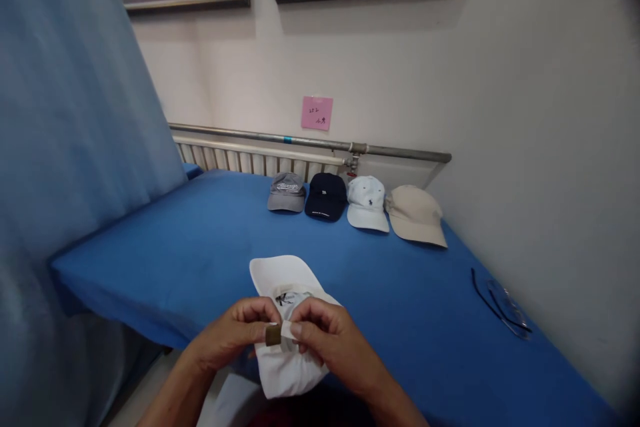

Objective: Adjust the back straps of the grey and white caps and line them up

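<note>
Beyond the white cap (290, 373) you have open room across the bed (200, 233), widest to your left, until the curtain (75, 113) hangs in your way. At the back, the grey cap (287, 192), navy cap (326, 197), pale cap (367, 203) and beige cap (417, 213) form a row with hardly a gap; behind them run the radiator (245, 161) and pipe (400, 151). To your right, the glasses (501, 317) obstruct the strip beside the wall (525, 113). Under the white cap, clearance seems hard to judge.

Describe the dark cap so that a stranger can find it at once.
Look at the far side of the blue surface. In the row there, the dark cap is second from the left, between the grey cap and the pale cap; it alone is nearly black.
</note>
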A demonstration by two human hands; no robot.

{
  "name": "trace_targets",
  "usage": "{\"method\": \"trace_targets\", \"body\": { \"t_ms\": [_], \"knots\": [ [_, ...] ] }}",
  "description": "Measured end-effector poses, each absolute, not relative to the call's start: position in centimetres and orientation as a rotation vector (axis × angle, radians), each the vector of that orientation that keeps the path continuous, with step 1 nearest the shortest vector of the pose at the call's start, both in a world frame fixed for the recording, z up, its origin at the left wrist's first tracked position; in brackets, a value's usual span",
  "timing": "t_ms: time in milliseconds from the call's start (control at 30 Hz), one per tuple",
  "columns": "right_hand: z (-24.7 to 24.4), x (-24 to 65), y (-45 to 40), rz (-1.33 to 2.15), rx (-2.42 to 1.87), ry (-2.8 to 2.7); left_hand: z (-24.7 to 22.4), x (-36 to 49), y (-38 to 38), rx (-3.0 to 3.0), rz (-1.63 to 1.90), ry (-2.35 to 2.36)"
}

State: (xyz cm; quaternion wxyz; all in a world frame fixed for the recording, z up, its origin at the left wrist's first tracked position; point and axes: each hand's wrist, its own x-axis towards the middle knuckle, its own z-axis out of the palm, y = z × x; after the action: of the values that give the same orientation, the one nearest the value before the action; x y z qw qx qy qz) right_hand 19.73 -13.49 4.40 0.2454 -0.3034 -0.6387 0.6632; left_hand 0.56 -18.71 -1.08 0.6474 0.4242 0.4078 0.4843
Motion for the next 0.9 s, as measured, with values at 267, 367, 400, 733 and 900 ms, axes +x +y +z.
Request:
{"method": "trace_targets", "body": {
  "t_ms": [267,367,400,733,900],
  "knots": [
    [3.96,19.61,-13.70,1.836,-0.809,-1.730,-1.38,0.46,-18.80,0.958,1.105,0.940],
    [3.88,19.64,-13.87,1.875,-0.799,-1.715,-1.31,0.41,-18.83,0.973,1.086,0.942],
    [3.86,19.67,-13.89,1.884,-0.801,-1.707,-1.23,0.41,-18.81,0.975,1.080,0.942],
    [3.92,20.11,-13.17,1.990,-0.672,-1.741,-0.74,0.21,-18.96,1.009,0.980,1.003],
    [3.70,19.88,-13.02,2.064,-0.621,-1.671,-0.48,0.28,-18.86,0.968,0.985,0.977]
  ]
}}
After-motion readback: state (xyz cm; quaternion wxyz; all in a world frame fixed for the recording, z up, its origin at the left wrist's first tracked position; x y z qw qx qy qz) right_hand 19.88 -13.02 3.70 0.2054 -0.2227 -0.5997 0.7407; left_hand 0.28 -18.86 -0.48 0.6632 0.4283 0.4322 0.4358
